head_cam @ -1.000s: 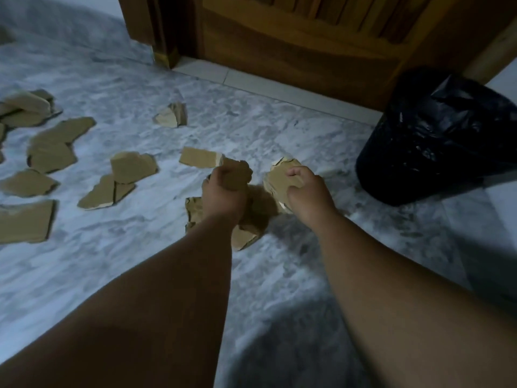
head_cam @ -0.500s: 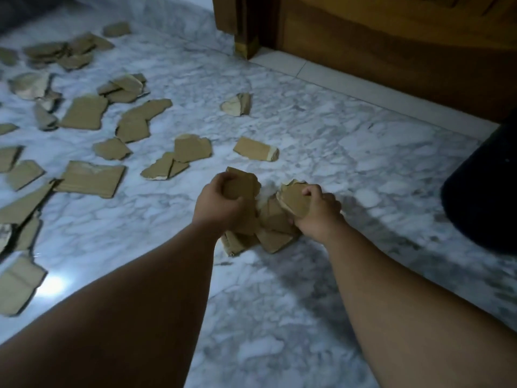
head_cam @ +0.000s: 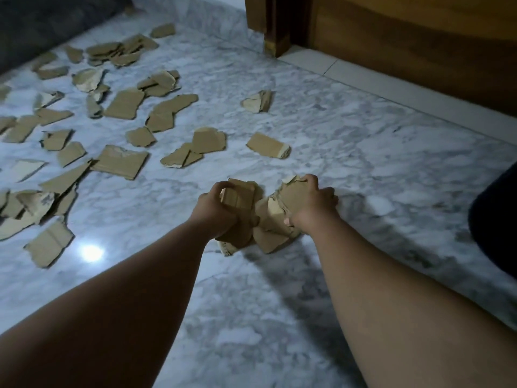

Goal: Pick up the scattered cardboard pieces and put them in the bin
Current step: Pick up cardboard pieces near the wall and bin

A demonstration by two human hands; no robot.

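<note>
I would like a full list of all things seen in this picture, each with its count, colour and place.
loose cardboard pieces: many, too many to count surely, brown, scattered on the floor at left and centre
held cardboard pieces: a bunch, number unclear, brown, centre, low over the floor
floor: one, white-grey marble, under everything
wooden door: one, brown, top right
bin: one, black, right edge, only partly in view
dark thing: one, dark grey, top left corner, cannot tell what it is
left hand: one, centre, grips the held pieces
right hand: one, centre right, grips the held pieces
</note>
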